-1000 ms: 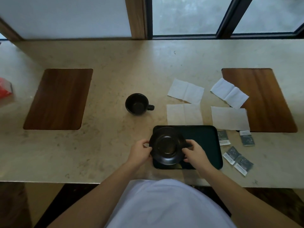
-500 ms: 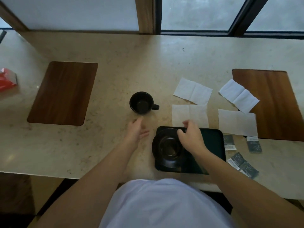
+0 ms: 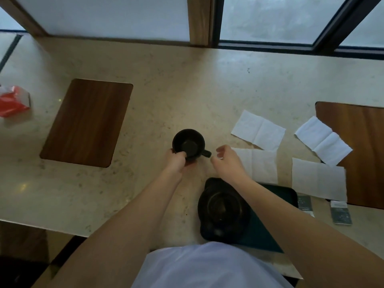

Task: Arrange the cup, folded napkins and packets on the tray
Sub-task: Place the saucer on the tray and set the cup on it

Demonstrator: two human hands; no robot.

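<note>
We see the black cup standing upright on the pale stone counter, its handle pointing toward our right. Our left hand is at the near left side of the cup with the fingers curled against its wall, touching it; whether the grip is firm we cannot tell, as the cup rests on the counter. Our right hand hovers just beside the handle with the fingers loosely spread and slightly bent, holding nothing and not touching the cup. Nearer to us, the dark green tray lies at the counter's front edge, and a black saucer sits on its left part, overhanging the tray's left rim; our right forearm crosses above both. Four white napkins lie unfolded on the counter off the tray: one beyond the right hand, one just behind the tray and partly under the right hand, one to the right of it, and one overlapping the right wooden inlay. Two dark packets lie on the counter just right of the tray. A second wooden inlay is set in the counter at left, and a red pack sits at the far left edge.
</note>
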